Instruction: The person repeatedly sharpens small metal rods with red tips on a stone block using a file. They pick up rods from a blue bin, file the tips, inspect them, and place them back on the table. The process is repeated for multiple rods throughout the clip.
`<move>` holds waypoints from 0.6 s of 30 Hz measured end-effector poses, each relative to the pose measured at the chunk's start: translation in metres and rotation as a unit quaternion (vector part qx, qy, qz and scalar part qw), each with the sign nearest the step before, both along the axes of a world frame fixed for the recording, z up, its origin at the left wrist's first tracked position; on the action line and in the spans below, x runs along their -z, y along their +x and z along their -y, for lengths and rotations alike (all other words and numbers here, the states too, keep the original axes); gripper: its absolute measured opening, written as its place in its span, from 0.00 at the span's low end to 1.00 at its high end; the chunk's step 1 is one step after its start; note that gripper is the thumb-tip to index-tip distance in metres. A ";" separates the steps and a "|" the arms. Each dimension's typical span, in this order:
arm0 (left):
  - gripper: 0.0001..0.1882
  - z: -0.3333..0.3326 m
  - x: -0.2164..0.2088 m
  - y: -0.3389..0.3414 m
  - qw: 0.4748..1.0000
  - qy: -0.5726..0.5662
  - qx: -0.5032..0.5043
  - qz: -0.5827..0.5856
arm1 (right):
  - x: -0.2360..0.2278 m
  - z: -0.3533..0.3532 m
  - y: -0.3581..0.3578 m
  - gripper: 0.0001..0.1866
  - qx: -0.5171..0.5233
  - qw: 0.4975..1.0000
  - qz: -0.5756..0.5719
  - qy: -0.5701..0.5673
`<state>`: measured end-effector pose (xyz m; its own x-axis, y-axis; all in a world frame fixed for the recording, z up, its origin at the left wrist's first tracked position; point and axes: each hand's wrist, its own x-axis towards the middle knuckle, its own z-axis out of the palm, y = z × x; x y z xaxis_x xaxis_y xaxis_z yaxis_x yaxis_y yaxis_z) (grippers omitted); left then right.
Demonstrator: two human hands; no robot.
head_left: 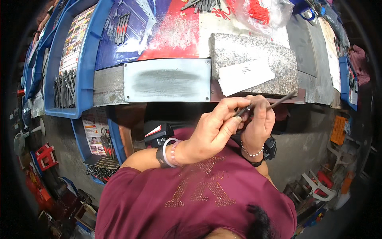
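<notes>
My left hand (213,133) is closed in a pinch on a slim dark metal piece (243,111) with a small shiny end. Right beside it my right hand (256,127) is closed around a thin dark rod (282,100), which slants out to the upper right over the table's front edge. Both hands meet in front of the bench, just above my lap. My fingers hide most of the metal piece and the near end of the rod, so I cannot tell whether the two touch.
A grey stone block (254,49) with a white paper (246,76) lies beyond my hands. Left of it is a pale, smudged plate (167,79). A blue tray (85,75) of dark metal pieces stands at left; another blue tray (115,143) sits lower. Red pieces (258,12) lie in a plastic bag.
</notes>
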<state>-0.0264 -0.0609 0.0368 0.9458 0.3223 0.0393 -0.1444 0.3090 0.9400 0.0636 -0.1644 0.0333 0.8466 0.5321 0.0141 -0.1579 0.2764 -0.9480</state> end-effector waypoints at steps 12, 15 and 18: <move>0.20 -0.004 -0.002 -0.011 0.996 0.000 -0.001 -0.089 | 0.029 -0.002 -0.019 0.08 0.061 0.933 0.313 -0.169; 0.20 -0.002 0.001 -0.010 0.995 0.025 -0.004 -0.095 | 0.029 -0.009 -0.021 0.05 0.108 0.865 0.434 -0.228; 0.19 -0.002 0.001 -0.008 0.996 -0.020 -0.009 -0.085 | 0.022 -0.006 -0.021 0.06 0.071 0.891 0.366 -0.258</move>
